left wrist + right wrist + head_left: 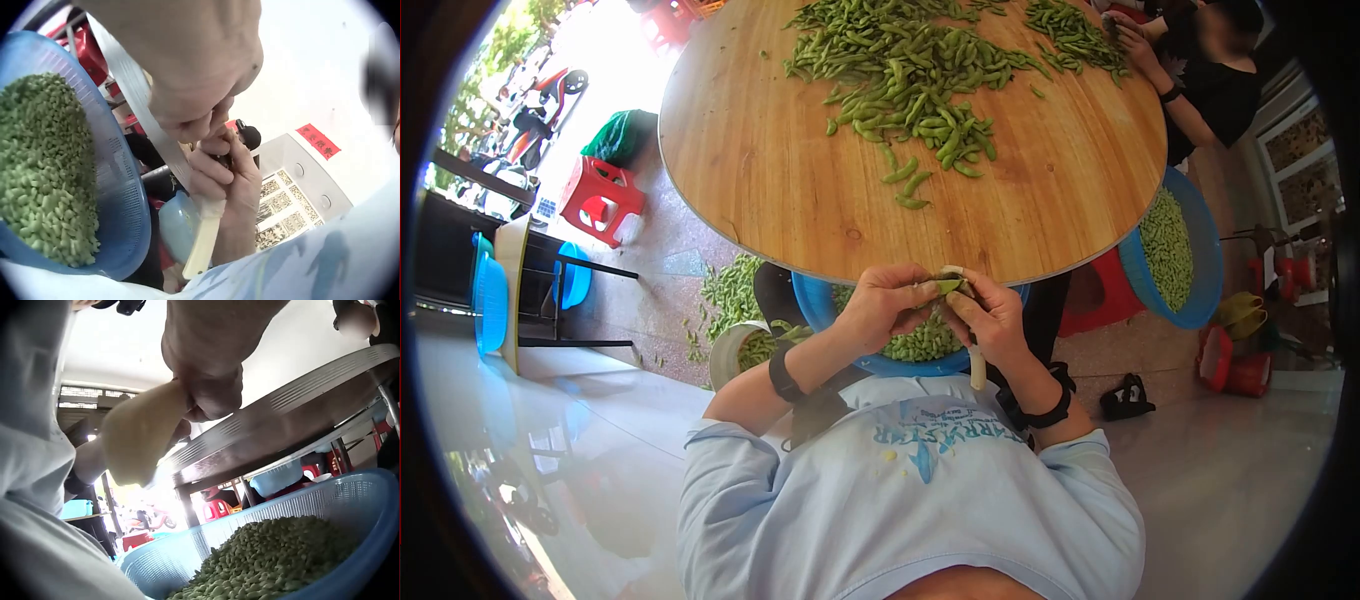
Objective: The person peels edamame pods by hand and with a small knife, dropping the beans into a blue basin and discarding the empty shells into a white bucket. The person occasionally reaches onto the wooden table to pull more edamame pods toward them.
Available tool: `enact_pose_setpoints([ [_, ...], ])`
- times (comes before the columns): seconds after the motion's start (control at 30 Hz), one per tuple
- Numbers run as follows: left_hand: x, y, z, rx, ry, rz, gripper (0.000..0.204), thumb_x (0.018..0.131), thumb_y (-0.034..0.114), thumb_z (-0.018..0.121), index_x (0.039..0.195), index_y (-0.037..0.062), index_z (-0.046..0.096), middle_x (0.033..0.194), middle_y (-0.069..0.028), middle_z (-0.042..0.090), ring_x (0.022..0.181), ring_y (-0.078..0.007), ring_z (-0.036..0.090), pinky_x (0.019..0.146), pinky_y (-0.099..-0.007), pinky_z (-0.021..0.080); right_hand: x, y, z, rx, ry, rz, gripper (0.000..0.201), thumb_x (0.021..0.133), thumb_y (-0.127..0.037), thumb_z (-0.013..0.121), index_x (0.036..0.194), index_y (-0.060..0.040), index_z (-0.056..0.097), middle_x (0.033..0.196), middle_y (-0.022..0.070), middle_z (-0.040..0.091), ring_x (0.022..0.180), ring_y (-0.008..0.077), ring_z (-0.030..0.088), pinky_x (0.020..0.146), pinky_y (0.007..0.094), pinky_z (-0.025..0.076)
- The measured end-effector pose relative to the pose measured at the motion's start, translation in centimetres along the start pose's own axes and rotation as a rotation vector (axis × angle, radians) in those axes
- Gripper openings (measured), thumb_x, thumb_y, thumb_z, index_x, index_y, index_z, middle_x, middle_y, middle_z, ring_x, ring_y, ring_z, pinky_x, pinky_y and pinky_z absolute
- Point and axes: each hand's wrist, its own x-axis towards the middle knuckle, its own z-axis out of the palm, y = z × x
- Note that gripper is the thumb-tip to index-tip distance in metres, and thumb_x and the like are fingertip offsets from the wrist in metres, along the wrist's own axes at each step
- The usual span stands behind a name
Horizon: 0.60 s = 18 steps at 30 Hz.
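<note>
My left hand [880, 305] pinches a green soybean pod [947, 286] between thumb and fingers, just in front of the table edge. Fingertips of my right hand [995, 322] meet it at the pod's other side. Curled right fingers also grip a tool with a flat cream handle [205, 242], which points down toward my body; its working end is hidden in the hand. Directly below both hands is a blue plastic basket [375, 556] heaped with shelled green beans [269, 556]. In the left wrist view the fingers hide the pod.
More pods [920, 90] lie piled on the round wooden table [750, 150]. Another person [1215, 80] handles pods at its far right. A second blue basket [1135, 265] of beans stands right, and a pale bucket [725, 355] with loose pods [735, 295] around it sits left.
</note>
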Motion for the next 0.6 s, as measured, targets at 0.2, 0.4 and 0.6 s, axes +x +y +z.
enact_pose_setpoints([
  [0.2,-0.3,-0.1,-0.4,-0.117,-0.054,-0.086,0.011,0.09,0.011,0.059,0.089,-0.0005,0.06,0.069,-0.0049,0.054,0.05,-0.01,0.046,0.039,-0.0211,0.028,0.0,0.4,-0.2,-0.039,-0.005,-0.062,0.022,0.091,-0.003,0.053,0.111,0.0026,0.054,0.072,-0.0001,0.055,0.049,0.0021,0.042,0.043,0.018,0.032],
  [0.4,-0.4,-0.6,-0.3,-0.216,-0.059,-0.185,0.012,0.09,0.012,0.057,0.089,-0.0001,0.06,0.068,-0.0061,0.054,0.05,-0.0103,0.046,0.039,-0.0222,0.029,0.4,0.4,-1.0,-0.152,-0.061,-0.055,0.018,0.088,0.0,0.051,0.105,0.0017,0.057,0.068,-0.0002,0.054,0.049,0.0027,0.044,0.044,0.0184,0.035],
  [0.6,-1.1,-0.5,0.7,0.122,-0.064,-0.013,0.014,0.092,0.014,0.056,0.088,0.0005,0.06,0.064,-0.0011,0.051,0.048,-0.0065,0.041,0.041,-0.0207,0.028,0.5,0.4,-0.7,-0.031,0.014,-0.027,0.013,0.086,0.0,0.047,0.096,0.0013,0.056,0.065,0.0,0.052,0.045,0.0043,0.044,0.04,0.0191,0.034],
])
